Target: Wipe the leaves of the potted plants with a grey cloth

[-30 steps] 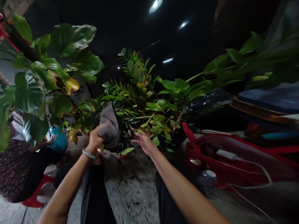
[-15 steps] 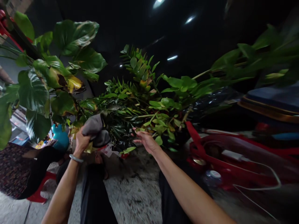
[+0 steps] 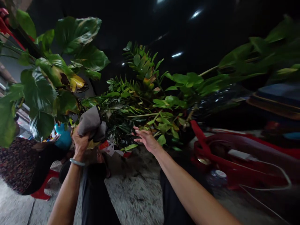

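Observation:
My left hand (image 3: 80, 142) is closed around a bunched grey cloth (image 3: 90, 121) with a dark edge, beside the lower leaves of the large-leaved plant (image 3: 38, 90). A pale bangle circles that wrist. My right hand (image 3: 145, 137) has its fingers apart and holds nothing that I can see. It hovers in front of the low bushy plant (image 3: 164, 120); whether the fingertips touch a leaf I cannot tell. Under them a loose-looking green leaf (image 3: 130, 147) sticks out above the floor.
A person in a patterned top (image 3: 17, 162) sits on a red stool (image 3: 45, 186) at the left, near a turquoise object (image 3: 63, 136). On the right are a red plastic seat or basket (image 3: 225, 159) with a white cable, and a clear jar (image 3: 218, 177). Grey floor (image 3: 138, 193) lies below.
The grey cloth has turned and risen slightly in my left hand. My right hand's fingers have spread a little more. The view has shifted slightly, with the right side blurred.

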A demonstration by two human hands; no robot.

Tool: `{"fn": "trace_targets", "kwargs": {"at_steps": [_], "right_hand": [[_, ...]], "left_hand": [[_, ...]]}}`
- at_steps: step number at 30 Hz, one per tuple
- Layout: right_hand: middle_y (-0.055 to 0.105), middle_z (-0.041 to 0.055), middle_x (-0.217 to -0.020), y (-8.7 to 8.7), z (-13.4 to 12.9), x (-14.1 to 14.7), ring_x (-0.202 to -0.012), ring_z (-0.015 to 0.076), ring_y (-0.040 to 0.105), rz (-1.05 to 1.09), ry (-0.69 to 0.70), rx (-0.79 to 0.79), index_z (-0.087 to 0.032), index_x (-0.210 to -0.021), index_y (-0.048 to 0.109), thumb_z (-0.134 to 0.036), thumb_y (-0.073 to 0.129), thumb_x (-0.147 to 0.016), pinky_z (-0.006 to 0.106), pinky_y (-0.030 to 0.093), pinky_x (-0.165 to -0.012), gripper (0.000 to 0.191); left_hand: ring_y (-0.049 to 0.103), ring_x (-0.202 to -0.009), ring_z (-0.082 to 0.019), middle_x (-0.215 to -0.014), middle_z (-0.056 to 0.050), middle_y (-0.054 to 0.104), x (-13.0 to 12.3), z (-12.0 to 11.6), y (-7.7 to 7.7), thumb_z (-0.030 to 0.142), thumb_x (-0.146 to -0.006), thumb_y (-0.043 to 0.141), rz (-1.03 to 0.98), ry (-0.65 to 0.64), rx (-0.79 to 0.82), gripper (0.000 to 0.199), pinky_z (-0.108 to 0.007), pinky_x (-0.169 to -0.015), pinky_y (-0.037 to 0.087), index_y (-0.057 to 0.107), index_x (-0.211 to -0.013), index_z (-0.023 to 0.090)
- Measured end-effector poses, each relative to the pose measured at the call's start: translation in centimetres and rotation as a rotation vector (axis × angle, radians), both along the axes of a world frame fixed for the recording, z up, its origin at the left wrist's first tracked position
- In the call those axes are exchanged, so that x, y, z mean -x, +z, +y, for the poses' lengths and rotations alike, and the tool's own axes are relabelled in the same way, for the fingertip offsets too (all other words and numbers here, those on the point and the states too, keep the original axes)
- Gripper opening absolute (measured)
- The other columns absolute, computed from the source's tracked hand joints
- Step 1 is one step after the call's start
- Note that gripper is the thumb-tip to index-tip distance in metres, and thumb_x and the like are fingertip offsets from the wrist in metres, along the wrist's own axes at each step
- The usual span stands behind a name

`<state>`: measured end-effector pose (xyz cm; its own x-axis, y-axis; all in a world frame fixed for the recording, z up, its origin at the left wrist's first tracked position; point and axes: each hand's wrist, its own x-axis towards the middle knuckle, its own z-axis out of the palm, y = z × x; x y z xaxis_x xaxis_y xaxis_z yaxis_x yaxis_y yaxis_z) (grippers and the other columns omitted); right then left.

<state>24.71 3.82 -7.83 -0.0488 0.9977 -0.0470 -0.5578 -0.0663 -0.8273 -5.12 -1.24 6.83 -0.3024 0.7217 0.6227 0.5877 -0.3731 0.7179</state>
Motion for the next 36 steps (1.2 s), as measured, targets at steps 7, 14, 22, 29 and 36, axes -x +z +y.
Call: {"fn": "trace_targets", "kwargs": {"at_steps": [7, 14, 22, 29, 36], "right_hand": [[0.077, 0.0091, -0.098, 0.3, -1.0, -1.8, -0.106, 0.0314, 0.071, -0.038, 0.02, 0.002, -0.022, -0.081, 0.074, -0.034, 0.083, -0.068, 0.035, 0.06, -0.066, 0.02], [0.079, 0.0086, -0.086, 1.0, -3.6, -7.4, -0.067, 0.0208, 0.073, -0.101, 0.058, 0.002, -0.019, -0.077, 0.075, -0.037, 0.084, -0.064, 0.028, 0.057, -0.055, 0.024], [0.069, 0.0021, -0.066, -0.7, -3.3, -10.0, -0.054, 0.0149, 0.066, -0.252, -0.319, 0.404, -0.019, -0.077, 0.063, -0.035, 0.072, -0.084, 0.021, 0.044, -0.045, 0.02], [0.079, 0.0071, -0.084, 0.4, -1.3, -7.5, -0.094, 0.0253, 0.075, 0.209, -0.14, 0.279, -0.024, -0.095, 0.071, -0.06, 0.042, -0.097, 0.035, 0.058, -0.075, 0.046], [0.078, 0.0031, -0.069, 0.2, -1.3, -7.5, -0.085, 0.0276, 0.076, 0.284, -0.252, 0.208, -0.024, -0.078, 0.07, -0.041, 0.078, -0.074, 0.036, 0.06, -0.08, 0.019]], "left_hand": [[0.075, -0.096, -0.037, -0.099, -0.007, 0.082, -3.9, -4.3, -8.6, 0.011, -0.058, 0.078, 0.123, -0.599, 0.575, 0.045, -0.049, -0.092, 0.06, 0.082, -0.102, 0.022], [0.076, -0.096, -0.034, -0.1, -0.01, 0.082, -2.8, -4.4, -1.8, 0.025, -0.054, 0.088, 0.018, -0.475, 0.401, 0.051, -0.047, -0.091, 0.06, 0.079, -0.104, 0.017], [0.072, -0.083, -0.022, -0.092, -0.003, 0.079, -8.1, -1.3, 5.0, 0.029, -0.059, 0.09, -0.266, -0.299, 0.005, 0.049, -0.035, -0.083, 0.059, 0.077, -0.104, 0.015], [0.072, -0.107, -0.031, -0.115, -0.01, 0.078, -17.0, 1.0, -0.4, 0.021, -0.062, 0.08, 0.074, -0.7, 0.197, 0.053, -0.044, -0.1, 0.055, 0.076, -0.114, 0.015], [0.071, -0.114, -0.037, -0.121, -0.012, 0.077, -17.8, -1.5, -8.1, 0.01, -0.066, 0.065, 0.523, -0.738, 0.471, 0.057, -0.047, -0.098, 0.054, 0.076, -0.12, 0.024]]}}
